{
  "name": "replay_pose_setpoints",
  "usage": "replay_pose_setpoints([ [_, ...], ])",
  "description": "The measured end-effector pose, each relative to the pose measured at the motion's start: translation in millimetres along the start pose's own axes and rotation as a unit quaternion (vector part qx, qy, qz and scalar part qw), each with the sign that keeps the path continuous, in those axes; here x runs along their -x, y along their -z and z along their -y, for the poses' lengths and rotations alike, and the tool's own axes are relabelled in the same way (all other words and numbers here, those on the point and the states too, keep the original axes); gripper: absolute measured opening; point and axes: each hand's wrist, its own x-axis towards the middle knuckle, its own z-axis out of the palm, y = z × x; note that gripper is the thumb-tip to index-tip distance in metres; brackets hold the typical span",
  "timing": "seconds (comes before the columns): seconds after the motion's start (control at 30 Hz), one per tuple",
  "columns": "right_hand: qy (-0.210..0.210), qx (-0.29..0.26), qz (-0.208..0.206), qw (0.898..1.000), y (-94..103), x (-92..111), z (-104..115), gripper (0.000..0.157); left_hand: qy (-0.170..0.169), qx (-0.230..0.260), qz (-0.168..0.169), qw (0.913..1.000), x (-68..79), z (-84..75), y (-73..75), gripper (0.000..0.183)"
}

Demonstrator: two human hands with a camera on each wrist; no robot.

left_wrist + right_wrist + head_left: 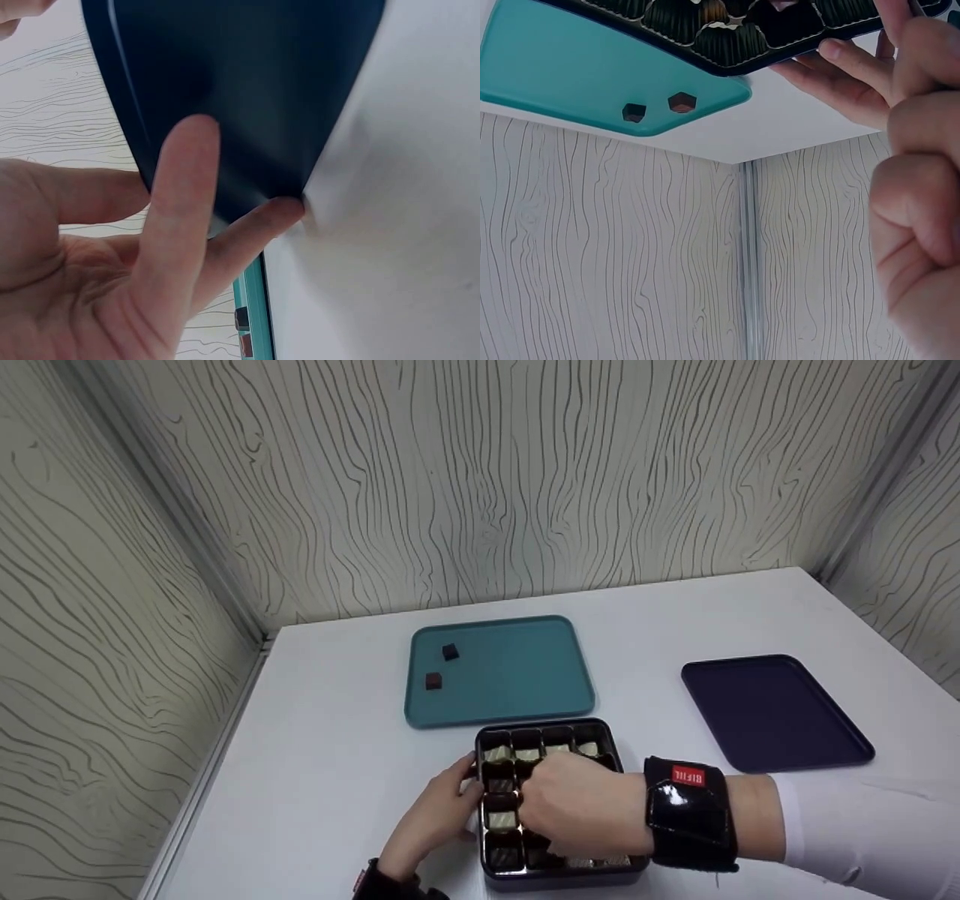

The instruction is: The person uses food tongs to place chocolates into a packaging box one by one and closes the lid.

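Observation:
A dark square box (566, 880) with a divided insert stands near the front of the white table. Pale chocolates (502, 819) and dark striped chocolates (504, 856) sit in its compartments. My left hand (435, 810) touches the box's left side; in the left wrist view its thumb and fairly straight fingers lie along the dark wall. Over the middle of the box is my right hand (581, 802), knuckles up, hiding several compartments. The right wrist view shows its fingers (911, 195) curled, with the tips hidden, so I cannot tell whether they pinch anything.
Behind the box lies a teal tray (517, 675) carrying two small dark chocolates, one black (450, 652) and one reddish brown (433, 681), at its left. To the right is a dark purple tray (776, 712). Wood-grain patterned walls (487, 495) border the table.

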Motion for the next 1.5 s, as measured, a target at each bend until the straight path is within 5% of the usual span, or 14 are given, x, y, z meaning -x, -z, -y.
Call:
replay_pose_setpoints([
  [0.3,-0.01,-0.022,-0.021,1.0,11.2,15.1,-17.7,0.038,-0.004,0.004,0.004,1.0,0.7,0.8,0.6,0.059],
  [0.47,-0.033,-0.088,-0.028,0.995,20.0,30.1,-43.4,0.053,-0.007,0.007,0.005,0.9999,1.3,0.8,0.7,0.058],
  [0.73,-0.163,-0.226,-0.052,0.959,14.7,31.1,-93.2,0.046,-0.008,-0.007,0.007,0.9999,-1.5,0.8,1.8,0.057],
  [1.0,-0.214,-0.219,-0.071,0.949,-36.6,-15.5,-118.8,0.033,-0.013,-0.004,0.007,0.9999,-3.3,1.1,0.6,0.059],
  [1.27,-0.242,-0.263,-0.072,0.931,-88.3,-78.3,-132.7,0.059,-0.012,0.016,0.006,0.9998,-2.1,-0.5,-1.6,0.059],
  [1.5,-0.263,-0.298,-0.067,0.915,-112.9,-122.7,-133.6,0.06,-0.024,-0.011,-0.012,0.9996,-1.5,0.2,-0.9,0.056],
])
